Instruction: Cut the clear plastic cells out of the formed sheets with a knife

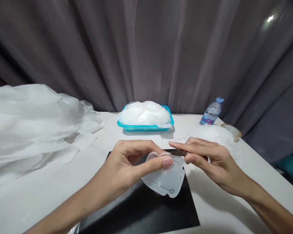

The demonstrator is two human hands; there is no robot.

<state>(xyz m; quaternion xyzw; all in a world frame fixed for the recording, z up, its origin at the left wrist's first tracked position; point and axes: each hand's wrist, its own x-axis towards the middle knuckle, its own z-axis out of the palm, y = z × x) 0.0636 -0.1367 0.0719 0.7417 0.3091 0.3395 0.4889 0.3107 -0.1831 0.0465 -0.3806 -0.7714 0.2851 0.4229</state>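
Observation:
A translucent white plastic piece (164, 178), roughly square with rounded corners and small cut-outs, is pinched between thumb and fingers of my left hand (134, 162). It is tilted up above a black mat (146, 211). My right hand (210, 159) grips a small dark blade (177, 152), like a craft knife, with its index finger stretched along the top. The blade lies against the upper edge of the plastic piece, close to my left thumb. The handle of the blade is hidden inside my right hand.
A blue basket (146, 128) heaped with white pieces stands at the back. Left lies a large pile of thin white sheets (34, 123). At the back right are a water bottle (211, 113), a tape roll (231, 130) and a white heap (212, 133). Grey curtains (141, 52) hang behind the table.

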